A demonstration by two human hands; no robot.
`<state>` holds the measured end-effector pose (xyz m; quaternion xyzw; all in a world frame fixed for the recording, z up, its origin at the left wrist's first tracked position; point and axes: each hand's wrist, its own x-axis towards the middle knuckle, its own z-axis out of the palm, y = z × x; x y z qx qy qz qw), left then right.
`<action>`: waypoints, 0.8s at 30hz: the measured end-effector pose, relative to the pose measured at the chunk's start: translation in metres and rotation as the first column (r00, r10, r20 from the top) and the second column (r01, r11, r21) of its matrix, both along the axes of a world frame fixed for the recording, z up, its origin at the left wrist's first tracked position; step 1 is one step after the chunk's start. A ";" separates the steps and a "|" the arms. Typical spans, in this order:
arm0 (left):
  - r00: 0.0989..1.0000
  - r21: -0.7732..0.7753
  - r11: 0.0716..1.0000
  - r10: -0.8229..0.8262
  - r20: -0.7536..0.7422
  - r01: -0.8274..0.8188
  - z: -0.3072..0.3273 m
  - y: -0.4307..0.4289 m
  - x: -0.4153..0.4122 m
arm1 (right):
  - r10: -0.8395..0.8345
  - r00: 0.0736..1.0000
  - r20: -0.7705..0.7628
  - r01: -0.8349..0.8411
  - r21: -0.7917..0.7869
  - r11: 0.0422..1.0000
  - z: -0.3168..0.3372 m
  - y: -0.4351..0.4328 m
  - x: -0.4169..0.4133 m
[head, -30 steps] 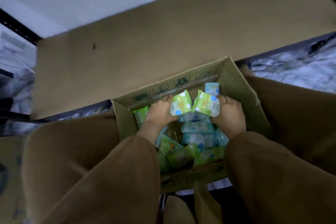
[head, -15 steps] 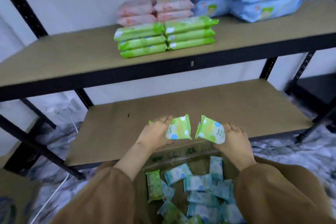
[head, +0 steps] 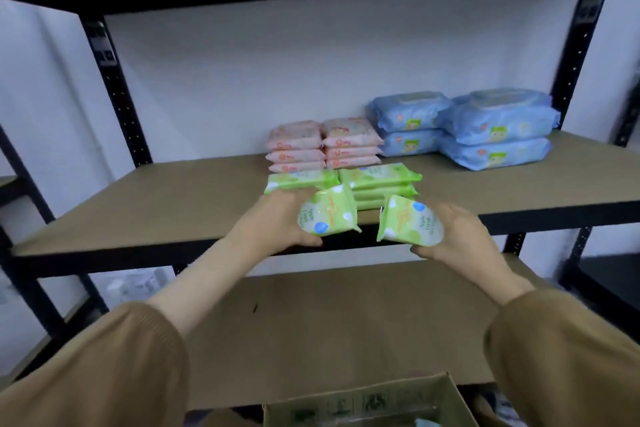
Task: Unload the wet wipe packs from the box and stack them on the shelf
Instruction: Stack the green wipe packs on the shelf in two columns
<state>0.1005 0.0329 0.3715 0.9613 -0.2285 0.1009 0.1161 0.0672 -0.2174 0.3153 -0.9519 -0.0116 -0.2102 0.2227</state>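
Both hands up from box to shelf | left grip, right grip each closed on green pack | next: I'd set them on green stacks.

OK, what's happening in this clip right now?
A person is restocking a shelf. The left hand and the right hand each hold a green wet wipe pack, raised toward the green stacks at the shelf's front. Pink packs and blue packs sit behind. The open box is below.
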 end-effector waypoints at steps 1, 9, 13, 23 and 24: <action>1.000 -0.012 1.000 0.006 0.019 -0.006 0.013 0.001 0.007 | 0.018 1.000 0.017 -0.018 0.001 1.000 0.013 -0.001 0.007; 1.000 0.127 0.992 0.005 -0.025 -0.002 0.073 0.008 0.066 | 0.128 0.989 -0.073 -0.132 -0.055 0.990 0.088 -0.003 0.066; 0.997 0.147 0.989 -0.004 -0.082 0.016 0.078 0.007 0.089 | 0.164 0.957 -0.238 -0.194 -0.107 0.975 0.104 -0.003 0.094; 0.977 0.150 0.987 -0.031 -0.209 0.063 0.063 0.002 0.113 | 0.227 0.861 -0.455 -0.339 -0.180 0.924 0.109 0.014 0.129; 0.975 0.144 0.987 -0.036 -0.220 0.069 0.062 0.002 0.114 | 0.230 0.853 -0.469 -0.347 -0.179 0.921 0.108 0.015 0.131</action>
